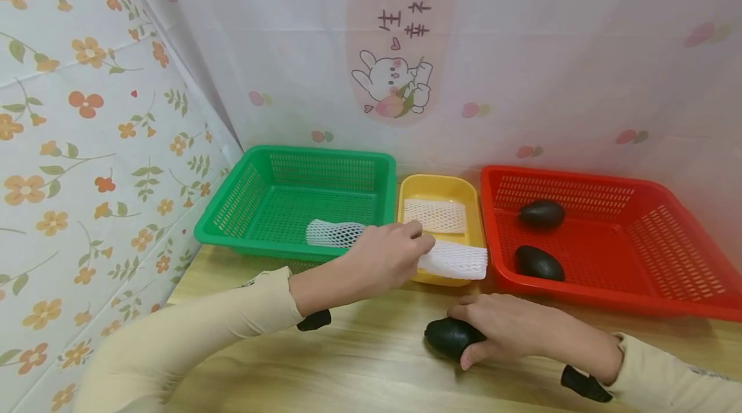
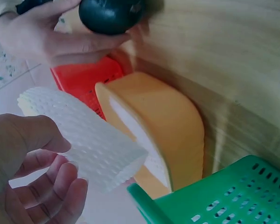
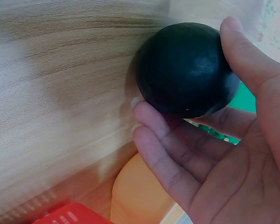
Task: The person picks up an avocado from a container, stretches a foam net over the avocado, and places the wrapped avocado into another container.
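Across open wood [image 1: 408,310] from the yellow tray's edge [image 1: 440,281] — fingers [image 3: 161,156] grip an avocado [image 1: 451,337].

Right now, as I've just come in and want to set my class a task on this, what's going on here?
A person's left hand holds a white foam net above the front of the yellow tray, while the right hand grips a dark fruit in front of it. Another net lies in that tray, and a third net in the green basket. Two more fruits sit in the red basket.
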`<state>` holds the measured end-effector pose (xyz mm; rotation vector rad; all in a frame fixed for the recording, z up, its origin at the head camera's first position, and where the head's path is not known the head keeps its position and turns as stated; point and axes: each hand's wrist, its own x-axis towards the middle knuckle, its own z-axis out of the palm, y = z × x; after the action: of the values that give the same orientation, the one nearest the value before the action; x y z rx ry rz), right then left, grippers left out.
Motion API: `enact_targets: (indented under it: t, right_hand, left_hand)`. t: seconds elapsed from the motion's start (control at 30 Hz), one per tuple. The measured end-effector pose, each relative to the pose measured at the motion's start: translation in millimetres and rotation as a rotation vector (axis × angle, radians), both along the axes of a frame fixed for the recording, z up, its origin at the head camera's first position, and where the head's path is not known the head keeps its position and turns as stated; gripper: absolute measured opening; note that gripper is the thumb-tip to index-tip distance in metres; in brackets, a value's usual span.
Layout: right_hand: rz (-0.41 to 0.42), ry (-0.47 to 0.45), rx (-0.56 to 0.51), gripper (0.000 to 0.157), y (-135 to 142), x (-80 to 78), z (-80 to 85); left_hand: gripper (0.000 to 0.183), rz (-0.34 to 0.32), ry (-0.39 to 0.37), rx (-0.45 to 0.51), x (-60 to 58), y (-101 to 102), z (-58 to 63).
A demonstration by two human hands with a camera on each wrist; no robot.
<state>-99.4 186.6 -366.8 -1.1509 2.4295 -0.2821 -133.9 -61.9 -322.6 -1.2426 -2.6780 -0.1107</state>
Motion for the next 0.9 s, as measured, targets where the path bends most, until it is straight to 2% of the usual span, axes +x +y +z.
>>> enact_targets:
  t: [0.23,0.37,0.67,0.9]
  right_hand:
    - [0.006,0.023,-0.011,0.067,1.0,1.0,-0.4]
    - [0.002,0.005,-0.022,0.065,0.9,0.4,-0.8]
    - [-0.011,-0.014,-0.033,0.063,0.9,-0.1,-1.1]
    - [0.003,-0.011,-0.04,0.061,0.8,-0.9,-1.1]
  left_hand:
    - [0.008,-0.008,0.061,-0.02,14.3,-11.7,-3.4]
    - [0.009,0.0,0.053,-0.024,16.1,-16.6,-2.9]
    - [0.009,-0.004,0.031,0.022,19.7,-25.0,8.5]
    - [0.008,-0.001,0.011,0.041,22.3,-30.6,9.6]
